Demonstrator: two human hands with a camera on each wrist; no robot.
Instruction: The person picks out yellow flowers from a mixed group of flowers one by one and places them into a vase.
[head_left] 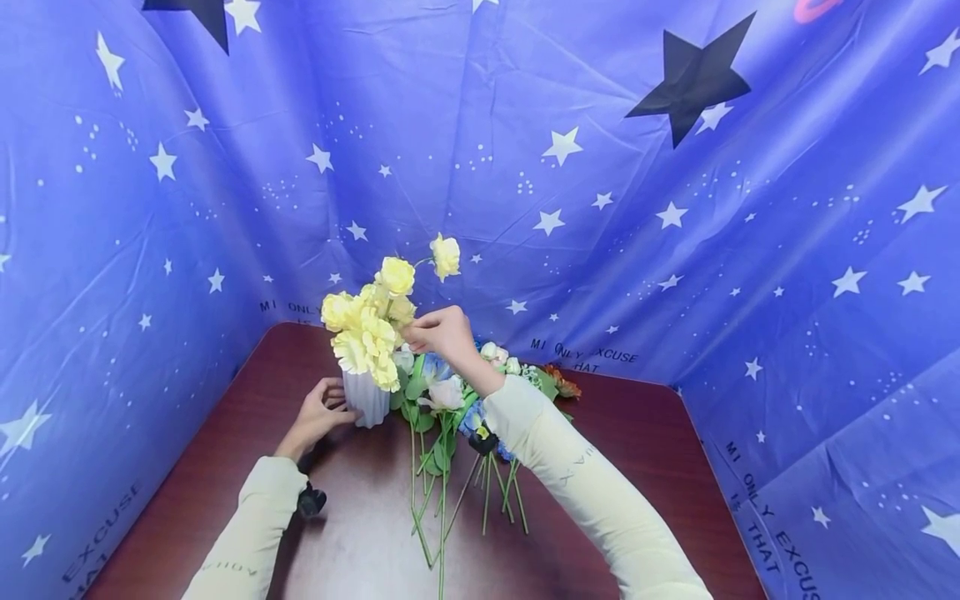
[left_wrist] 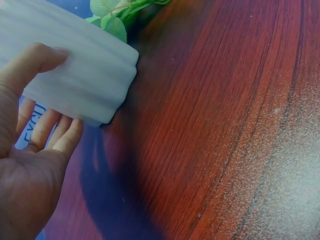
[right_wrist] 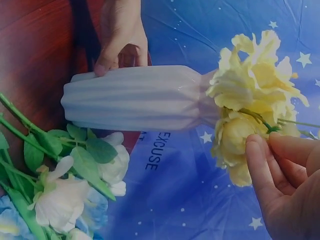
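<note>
A white fluted vase (head_left: 365, 400) stands upright on the table, filled with yellow artificial flowers (head_left: 367, 332). My left hand (head_left: 318, 417) holds its lower part from the left side; in the left wrist view the thumb lies on one side of the vase (left_wrist: 82, 62) and the fingers touch the other. Beside the blooms, my right hand (head_left: 446, 337) pinches a thin green stem (right_wrist: 272, 129) between thumb and fingertips, just by the yellow petals (right_wrist: 255, 85). The vase's narrow neck shows in the right wrist view, while its mouth is hidden by the flowers.
Right of the vase lies a heap of artificial flowers in white (head_left: 447, 393), blue and orange (head_left: 564, 382), their long green stems (head_left: 442, 517) pointing toward me. Blue star-printed cloth (head_left: 480, 167) closes off the back and sides of the dark red table (head_left: 637, 467).
</note>
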